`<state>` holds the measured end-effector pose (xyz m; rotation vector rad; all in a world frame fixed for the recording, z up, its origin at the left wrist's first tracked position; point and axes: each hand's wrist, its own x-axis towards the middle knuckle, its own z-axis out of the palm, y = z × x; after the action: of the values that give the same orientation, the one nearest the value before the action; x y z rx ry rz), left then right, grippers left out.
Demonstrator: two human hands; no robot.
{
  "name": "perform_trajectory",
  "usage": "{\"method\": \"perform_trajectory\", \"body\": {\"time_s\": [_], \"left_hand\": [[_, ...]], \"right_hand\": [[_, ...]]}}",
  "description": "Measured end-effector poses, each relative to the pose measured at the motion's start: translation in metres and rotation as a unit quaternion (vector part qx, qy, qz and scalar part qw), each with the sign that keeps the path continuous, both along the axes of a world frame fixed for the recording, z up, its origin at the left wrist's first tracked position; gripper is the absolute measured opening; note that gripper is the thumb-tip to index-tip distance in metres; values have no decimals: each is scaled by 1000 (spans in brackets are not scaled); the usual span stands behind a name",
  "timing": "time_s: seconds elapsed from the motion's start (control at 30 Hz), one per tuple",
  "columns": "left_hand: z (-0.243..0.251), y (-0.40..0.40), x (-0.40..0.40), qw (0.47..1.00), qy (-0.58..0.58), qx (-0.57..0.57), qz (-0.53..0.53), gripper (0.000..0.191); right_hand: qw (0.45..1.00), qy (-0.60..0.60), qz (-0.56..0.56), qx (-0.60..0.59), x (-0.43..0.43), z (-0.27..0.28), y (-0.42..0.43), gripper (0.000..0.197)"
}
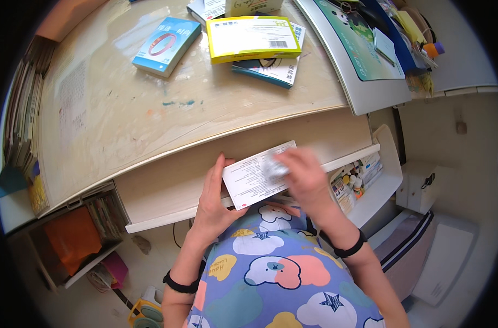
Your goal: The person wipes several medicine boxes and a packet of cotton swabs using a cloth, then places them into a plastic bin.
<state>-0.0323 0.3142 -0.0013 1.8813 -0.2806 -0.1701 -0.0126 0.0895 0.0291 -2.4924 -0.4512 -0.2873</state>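
Note:
My left hand (211,201) grips a white printed carton (244,180) at its left end, the thumb along the near edge and the fingers behind the far side. The carton tilts over the pulled-out wooden drawer or tray (163,192), its face covered in small print. In my right hand (308,174) is a crumpled whitish wad (276,167), a tissue or cloth by its look. It lies over the right half of the carton. Motion blurs both the wad and the fingers, so whether they press on the carton cannot be told.
On the desktop (122,115) lie a light-blue box (167,46), a yellow-green box (253,39) and a dark-blue and white box (269,73) partly under it. A silver laptop (376,94) overhangs the front edge. A white bin (380,197) of small items stands at right.

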Motion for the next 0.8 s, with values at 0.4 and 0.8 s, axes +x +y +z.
{"method": "perform_trajectory", "body": {"time_s": [0.4, 0.8], "left_hand": [[3, 0, 2, 1000, 0, -13, 5, 109], [0, 1, 0, 999, -32, -1, -5, 113]], "right_hand": [[999, -17, -21, -26, 6, 4, 2, 43], [982, -2, 179, 52, 10, 3, 45, 40]]}}
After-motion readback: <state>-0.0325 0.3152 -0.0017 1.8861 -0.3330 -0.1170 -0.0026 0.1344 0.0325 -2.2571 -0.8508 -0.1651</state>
